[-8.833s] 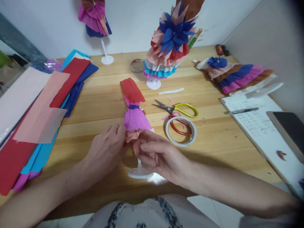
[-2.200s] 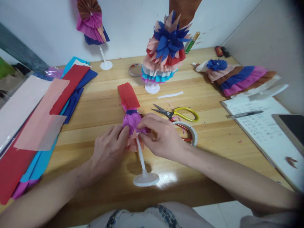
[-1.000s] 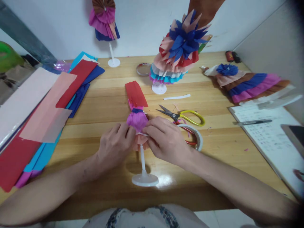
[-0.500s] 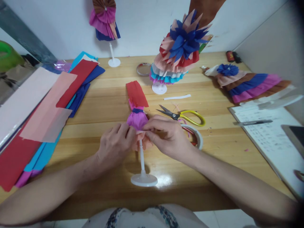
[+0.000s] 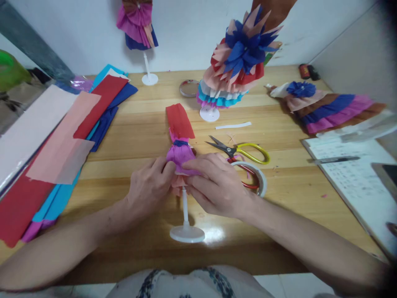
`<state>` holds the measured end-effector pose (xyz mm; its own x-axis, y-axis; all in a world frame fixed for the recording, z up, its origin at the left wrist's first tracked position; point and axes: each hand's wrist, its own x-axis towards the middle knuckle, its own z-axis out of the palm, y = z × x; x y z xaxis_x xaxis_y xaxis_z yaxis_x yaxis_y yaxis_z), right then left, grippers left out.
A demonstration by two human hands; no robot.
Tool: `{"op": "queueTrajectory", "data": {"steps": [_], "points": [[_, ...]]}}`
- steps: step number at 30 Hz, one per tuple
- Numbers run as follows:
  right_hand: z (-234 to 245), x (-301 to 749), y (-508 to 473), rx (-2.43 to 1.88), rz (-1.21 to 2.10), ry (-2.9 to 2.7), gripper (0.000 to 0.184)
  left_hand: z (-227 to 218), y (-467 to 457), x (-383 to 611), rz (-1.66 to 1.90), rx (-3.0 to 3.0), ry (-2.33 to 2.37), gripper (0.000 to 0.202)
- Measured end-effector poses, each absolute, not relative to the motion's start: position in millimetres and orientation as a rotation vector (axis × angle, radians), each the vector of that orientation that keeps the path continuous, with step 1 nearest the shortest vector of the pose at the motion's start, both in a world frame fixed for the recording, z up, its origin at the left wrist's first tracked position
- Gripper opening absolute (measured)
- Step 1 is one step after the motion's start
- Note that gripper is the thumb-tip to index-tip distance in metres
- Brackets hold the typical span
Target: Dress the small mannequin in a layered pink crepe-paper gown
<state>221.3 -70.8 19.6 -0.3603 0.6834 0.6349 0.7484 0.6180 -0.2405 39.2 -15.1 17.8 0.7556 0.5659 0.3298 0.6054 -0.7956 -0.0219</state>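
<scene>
A small paper dress [image 5: 179, 154] stands on a white stand [image 5: 186, 232] in front of me. It has a red upper piece [image 5: 180, 121], a dark blue waistband [image 5: 180, 143], a magenta skirt and a pink layer [image 5: 180, 180] under the hem. My left hand [image 5: 151, 182] is closed, its fingers pinching the skirt's left hem. On the right side, my right hand [image 5: 217, 184] has thumb and fingers closed on the magenta hem. Both fingertips are partly hidden by the paper. Yellow-handled scissors [image 5: 252, 153] and a roll of tape [image 5: 262, 178] lie just beyond my right hand.
Folded crepe paper sheets [image 5: 62, 140] are piled at the left. Finished paper dresses [image 5: 235, 66] stand at the back, and another dress [image 5: 335, 107] lies at the right above a notebook [image 5: 347, 182] with a pen [image 5: 336, 159]. A white strip [image 5: 233, 125] rests mid-table.
My right hand's fingers have shifted slightly and now spread more along the hem, lifting its edge. My left hand stays nearly in place. The camera view has moved a little.
</scene>
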Motion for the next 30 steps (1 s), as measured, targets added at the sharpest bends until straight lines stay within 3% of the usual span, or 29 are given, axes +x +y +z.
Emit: {"op": "queueTrajectory", "data": {"steps": [17, 20, 22, 26, 30], "points": [[20.3, 222.6, -78.1, -1.152, -0.160, -2.016, 0.005, 16.2, -14.8, 38.1, -0.549, -2.797, -0.921, 0.012], [22.0, 217.4, -74.7, -1.245, -0.111, -2.071, 0.025, 16.5, -15.3, 38.4, -0.541, -2.793, -0.926, 0.008], [22.5, 213.1, -70.9, -1.322, -0.119, -2.103, 0.030, 17.4, -15.4, 38.9, -0.539, -2.786, -0.904, 0.008], [21.0, 208.6, -63.7, -1.370, -0.232, -2.119, 0.011, 18.4, -15.3, 40.2, -0.561, -2.774, -0.882, 0.012], [16.4, 210.8, -59.6, -1.284, -0.378, -2.112, 0.018, 17.4, -16.0, 40.2, -0.574, -2.765, -0.888, 0.015]]}}
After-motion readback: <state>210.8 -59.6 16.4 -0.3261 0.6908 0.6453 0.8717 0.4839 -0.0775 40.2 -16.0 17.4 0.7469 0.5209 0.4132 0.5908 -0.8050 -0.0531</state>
